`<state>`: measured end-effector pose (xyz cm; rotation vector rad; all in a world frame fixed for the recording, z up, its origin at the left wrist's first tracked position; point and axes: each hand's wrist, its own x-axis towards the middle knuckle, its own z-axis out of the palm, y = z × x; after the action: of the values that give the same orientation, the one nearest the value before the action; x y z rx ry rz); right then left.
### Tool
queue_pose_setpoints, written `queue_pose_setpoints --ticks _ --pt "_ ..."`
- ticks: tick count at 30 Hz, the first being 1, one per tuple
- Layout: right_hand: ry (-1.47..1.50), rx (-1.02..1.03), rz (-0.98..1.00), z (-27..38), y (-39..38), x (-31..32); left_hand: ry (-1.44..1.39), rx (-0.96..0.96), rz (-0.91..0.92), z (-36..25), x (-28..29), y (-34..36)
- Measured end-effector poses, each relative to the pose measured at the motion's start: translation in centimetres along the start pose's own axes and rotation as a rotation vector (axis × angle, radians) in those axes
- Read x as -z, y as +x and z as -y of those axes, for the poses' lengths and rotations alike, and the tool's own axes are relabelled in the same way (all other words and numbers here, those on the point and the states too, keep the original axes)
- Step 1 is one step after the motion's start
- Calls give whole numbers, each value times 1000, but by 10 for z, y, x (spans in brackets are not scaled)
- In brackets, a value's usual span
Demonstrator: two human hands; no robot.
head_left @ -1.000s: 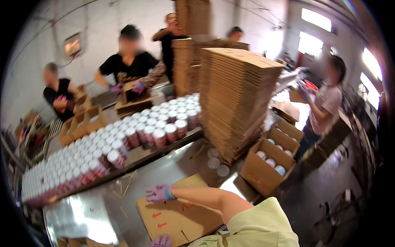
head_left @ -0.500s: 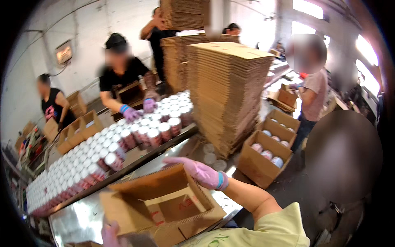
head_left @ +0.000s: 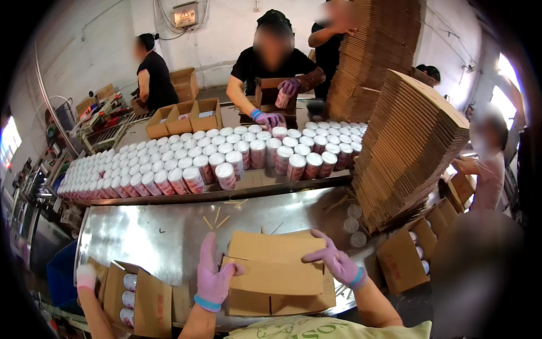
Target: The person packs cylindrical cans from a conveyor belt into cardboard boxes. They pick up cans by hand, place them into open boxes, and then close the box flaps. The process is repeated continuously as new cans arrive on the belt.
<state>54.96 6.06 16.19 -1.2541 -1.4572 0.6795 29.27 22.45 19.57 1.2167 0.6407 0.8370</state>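
In front of me on the metal table lies a brown cardboard box [head_left: 276, 277], its flat panels facing up and its inside hidden. My left hand [head_left: 214, 274], in a pink-purple glove with a blue cuff, is open at the box's left side. Its fingers stretch away from me, and the thumb reaches over the panel edge. My right hand [head_left: 339, 263], gloved alike, is open at the right edge, its spread fingers touching the upper panel. Past the table stand rows of white-lidded cans [head_left: 226, 169] with pink-red sides.
A carton of cans [head_left: 155, 305] stands at the lower left, beside another person's gloved hand [head_left: 86, 277]. Flattened cardboard [head_left: 412, 141] is piled at the right, above a divided carton [head_left: 401, 263]. Clear round discs [head_left: 351, 225] lie nearby. A co-worker opposite handles a can [head_left: 282, 100].
The box has turned from showing its open inside to showing flat panels. My left hand has risen along its side; my right hand has shifted to the right edge. The view has swung left.
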Motion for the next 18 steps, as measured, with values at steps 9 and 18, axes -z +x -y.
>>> queue_pose_setpoints --ticks 9,18 --pt "-622 168 327 39 16 -3 196 58 227 39 31 -18" --pt "-131 -280 586 -51 91 56 560 321 235 99 91 21"
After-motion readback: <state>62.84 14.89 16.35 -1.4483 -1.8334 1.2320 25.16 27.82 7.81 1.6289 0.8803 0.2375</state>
